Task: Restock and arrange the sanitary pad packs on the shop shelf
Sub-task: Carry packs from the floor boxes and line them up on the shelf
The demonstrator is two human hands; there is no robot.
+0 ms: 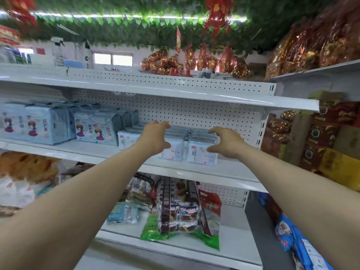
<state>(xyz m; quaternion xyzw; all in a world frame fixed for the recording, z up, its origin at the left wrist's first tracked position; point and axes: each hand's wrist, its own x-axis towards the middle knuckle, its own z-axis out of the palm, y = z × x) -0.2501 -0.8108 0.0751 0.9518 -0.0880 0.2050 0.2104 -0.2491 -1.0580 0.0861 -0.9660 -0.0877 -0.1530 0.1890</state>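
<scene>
Both grips spread, left hand [153, 137] and right hand [228, 143] hover at upright pad packs [201, 154], fronts facing outward.

The left hand [155, 136] and the right hand [227, 142] were stretched forward, apart, fingers spread, half curled, gripping nothing.

The white metal shelf [233, 170] in front of me carries tall blue packs [48, 125] with cartoon girls, upright in rows at its left. Just beside them to the right are 3 rows of small pale packs [200, 154].
</scene>
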